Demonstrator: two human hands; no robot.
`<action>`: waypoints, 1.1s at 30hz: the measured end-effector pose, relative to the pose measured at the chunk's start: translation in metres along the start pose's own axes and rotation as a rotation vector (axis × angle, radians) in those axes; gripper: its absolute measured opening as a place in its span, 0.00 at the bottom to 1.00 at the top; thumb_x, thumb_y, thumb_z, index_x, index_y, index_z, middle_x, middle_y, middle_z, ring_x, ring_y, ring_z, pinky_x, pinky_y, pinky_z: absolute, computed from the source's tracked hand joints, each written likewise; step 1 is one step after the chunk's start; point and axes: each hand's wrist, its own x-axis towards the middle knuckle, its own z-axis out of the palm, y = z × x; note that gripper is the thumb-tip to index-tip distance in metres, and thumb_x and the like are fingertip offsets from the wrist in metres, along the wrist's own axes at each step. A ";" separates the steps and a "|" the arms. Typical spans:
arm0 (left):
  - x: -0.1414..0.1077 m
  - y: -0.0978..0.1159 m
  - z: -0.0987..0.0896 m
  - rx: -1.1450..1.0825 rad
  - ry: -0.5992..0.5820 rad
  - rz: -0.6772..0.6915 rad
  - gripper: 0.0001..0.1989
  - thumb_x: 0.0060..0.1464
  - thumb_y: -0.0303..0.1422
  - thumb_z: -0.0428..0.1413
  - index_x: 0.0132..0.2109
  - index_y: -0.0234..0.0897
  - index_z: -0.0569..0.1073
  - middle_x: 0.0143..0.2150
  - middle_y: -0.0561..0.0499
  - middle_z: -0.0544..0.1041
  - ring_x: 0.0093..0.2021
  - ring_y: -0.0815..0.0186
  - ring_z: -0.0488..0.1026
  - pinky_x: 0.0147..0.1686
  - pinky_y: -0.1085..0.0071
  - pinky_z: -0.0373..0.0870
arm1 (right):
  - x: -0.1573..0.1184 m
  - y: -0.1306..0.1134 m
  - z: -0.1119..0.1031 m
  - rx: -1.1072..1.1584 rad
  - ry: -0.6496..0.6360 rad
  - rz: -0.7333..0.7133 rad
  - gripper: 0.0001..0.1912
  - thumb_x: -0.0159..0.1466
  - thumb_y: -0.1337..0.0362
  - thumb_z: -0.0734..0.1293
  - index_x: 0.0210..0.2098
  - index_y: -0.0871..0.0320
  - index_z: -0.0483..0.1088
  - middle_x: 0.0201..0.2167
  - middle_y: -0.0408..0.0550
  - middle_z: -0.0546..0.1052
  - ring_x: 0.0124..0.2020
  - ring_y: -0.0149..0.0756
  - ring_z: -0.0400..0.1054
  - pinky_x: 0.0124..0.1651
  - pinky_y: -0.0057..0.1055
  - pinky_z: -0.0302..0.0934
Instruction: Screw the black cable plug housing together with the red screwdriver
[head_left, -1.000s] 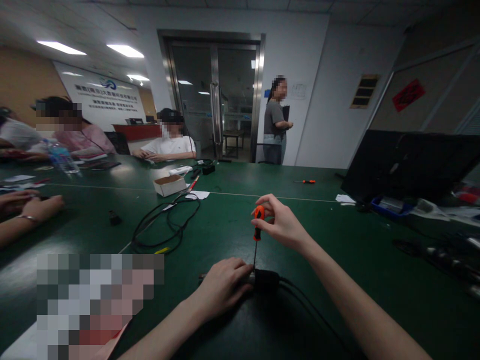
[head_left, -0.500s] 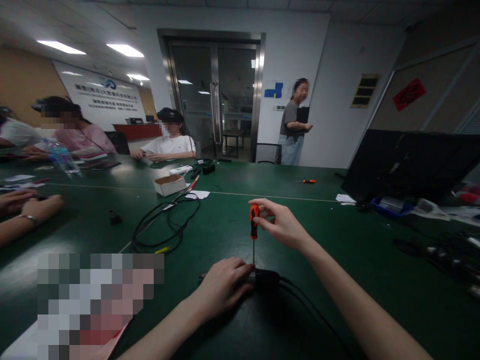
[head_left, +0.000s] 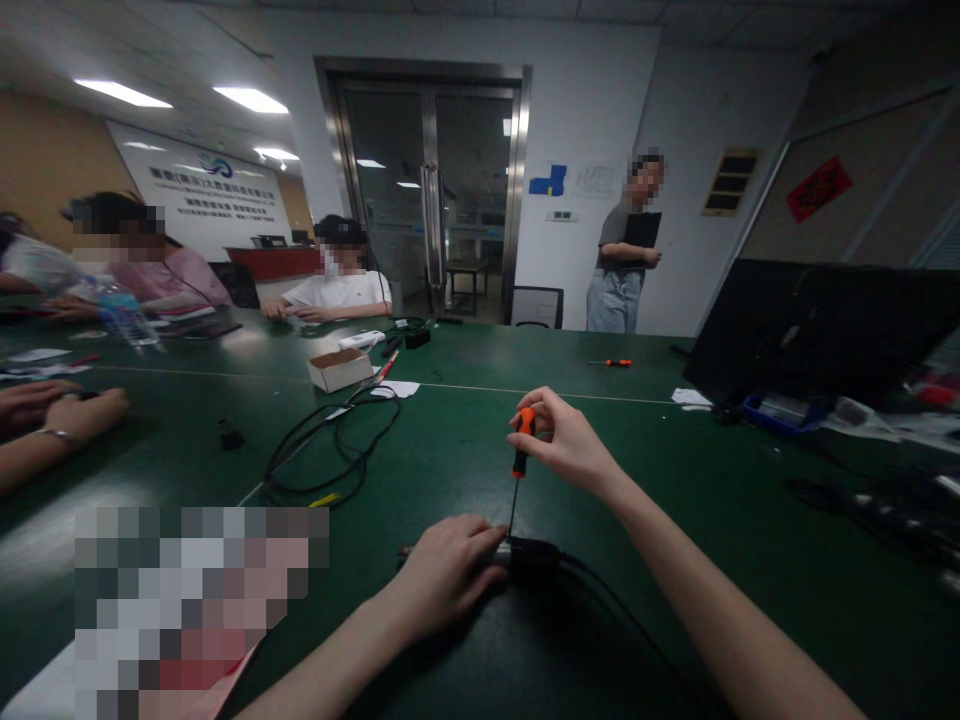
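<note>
My right hand [head_left: 559, 440] grips the orange and black handle of a screwdriver [head_left: 520, 455]. The shaft points down and leans slightly, its top to the right, and its tip meets a dark device [head_left: 534, 560] on the green table. My left hand [head_left: 454, 565] is wrapped over the left part of this device and holds it against the table. A black cable [head_left: 600, 588] runs from the device's right end toward the lower right. The exact spot under the tip is too small to make out.
A coiled black cable [head_left: 364, 465] and a small open box [head_left: 340, 371] lie ahead to the left. Another person's hands [head_left: 82, 415] rest at the left. A second screwdriver [head_left: 618, 363] lies farther back; a large black screen [head_left: 810, 330] stands at the right.
The screwdriver's handle has tilted to the right, with my right hand shifted slightly that way and its fingers repositioned. My left hand keeps its place. The standing person has moved right.
</note>
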 end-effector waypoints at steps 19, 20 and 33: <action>0.000 0.003 -0.002 0.011 0.030 -0.079 0.13 0.61 0.38 0.56 0.51 0.38 0.74 0.43 0.45 0.77 0.44 0.55 0.72 0.45 0.61 0.68 | 0.005 0.013 -0.006 -0.002 0.104 0.005 0.15 0.58 0.60 0.68 0.42 0.54 0.62 0.36 0.45 0.77 0.35 0.36 0.73 0.43 0.36 0.68; 0.000 0.003 -0.003 0.012 0.030 -0.093 0.13 0.61 0.39 0.57 0.49 0.38 0.74 0.43 0.45 0.77 0.44 0.55 0.72 0.44 0.62 0.68 | 0.007 0.018 -0.006 -0.009 0.111 0.015 0.15 0.58 0.59 0.68 0.42 0.54 0.62 0.36 0.45 0.77 0.35 0.36 0.73 0.43 0.37 0.68; 0.000 0.003 -0.006 0.006 0.012 -0.089 0.13 0.62 0.41 0.56 0.47 0.39 0.75 0.42 0.46 0.76 0.43 0.56 0.71 0.43 0.64 0.67 | 0.011 0.061 -0.006 -0.208 0.167 0.095 0.11 0.58 0.62 0.65 0.41 0.54 0.63 0.32 0.42 0.75 0.33 0.36 0.70 0.42 0.36 0.64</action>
